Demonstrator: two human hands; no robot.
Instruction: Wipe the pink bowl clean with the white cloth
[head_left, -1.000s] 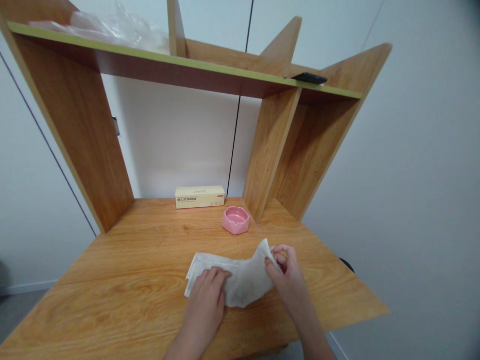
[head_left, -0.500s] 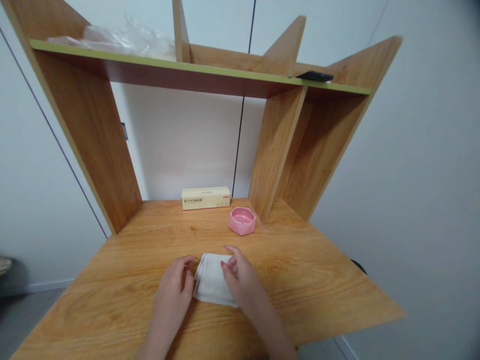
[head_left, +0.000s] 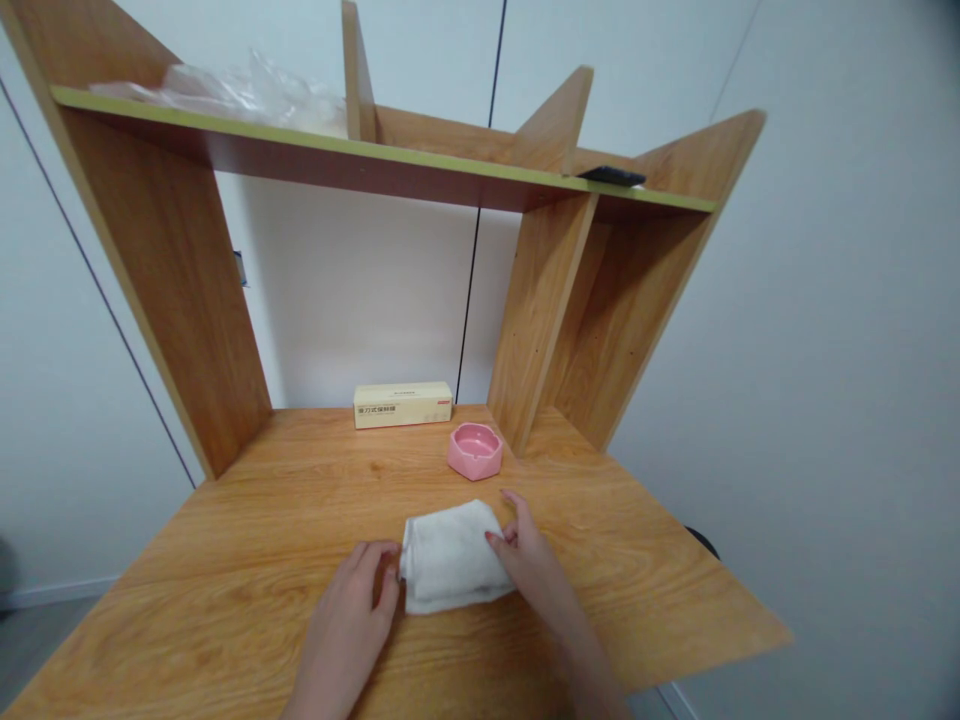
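Observation:
A folded white cloth [head_left: 454,555] lies on the wooden desk in front of me, its layers showing at the left edge. My right hand [head_left: 529,555] grips the cloth's right edge, thumb on top and the fingers partly hidden behind it. At the left edge, my left hand [head_left: 352,605] is curled, with thumb and fingertips closed against the cloth's folded side. Beyond the cloth stands a pink hexagonal ashtray [head_left: 475,455], touched by neither hand.
A long cream box [head_left: 403,407] with printed lettering lies at the back of the desk [head_left: 285,520]. Wooden shelving [head_left: 551,300] rises behind. Its upper shelf holds clear plastic wrapping [head_left: 247,95] and a dark flat object [head_left: 613,176].
The right hand has moved to the right and now holds the cloth's right edge. The cloth reaches further right and looks wider. My left hand has shifted slightly right to the cloth's left edge.

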